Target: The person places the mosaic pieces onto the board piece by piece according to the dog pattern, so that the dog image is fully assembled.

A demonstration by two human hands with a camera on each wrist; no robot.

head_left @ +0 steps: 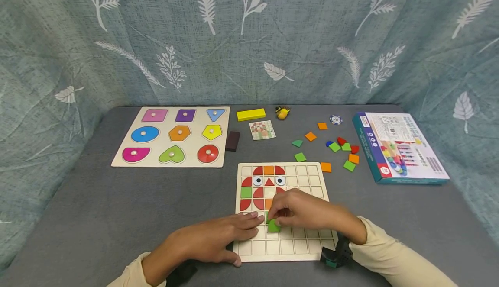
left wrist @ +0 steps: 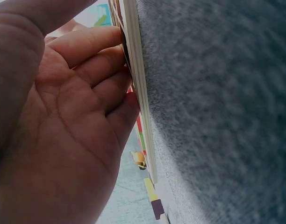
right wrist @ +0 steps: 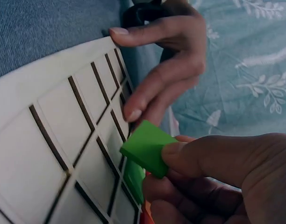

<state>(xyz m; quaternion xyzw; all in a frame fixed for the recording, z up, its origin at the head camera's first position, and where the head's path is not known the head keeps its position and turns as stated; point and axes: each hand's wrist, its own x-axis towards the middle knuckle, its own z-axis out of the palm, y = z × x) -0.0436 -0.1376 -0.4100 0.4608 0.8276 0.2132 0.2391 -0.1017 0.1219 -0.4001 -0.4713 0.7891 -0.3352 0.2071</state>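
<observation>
A: Which piece is in hand, and where?

B: A green tile (right wrist: 150,148), held over the lower middle of a pale gridded board (head_left: 300,247). Another green piece (right wrist: 134,179) lies on the board just beside it.

A: Which way does the held tile point?

B: It looks square, so no long axis stands out. In the right wrist view it tilts away from the board's surface, one corner up in that picture and another toward the board. I cannot tell whether it touches.

A: And the board?

B: Nearly square and flat on a grey table (head_left: 156,209). Its two round eye pieces (head_left: 258,181) sit toward the far edge, with red, orange and green shapes around and below them.

A: How are the hands posed?

B: The right hand (head_left: 298,209) reaches in from the right, pinching the tile between thumb and fingers, the other fingers curled underneath. The left hand (head_left: 218,235) rests palm down across the board's left edge, fingers extended, thumb spread toward the near left corner.

A: Anything close by?

B: Loose tiles (head_left: 300,157) lie beyond the board, toward the right.
</observation>
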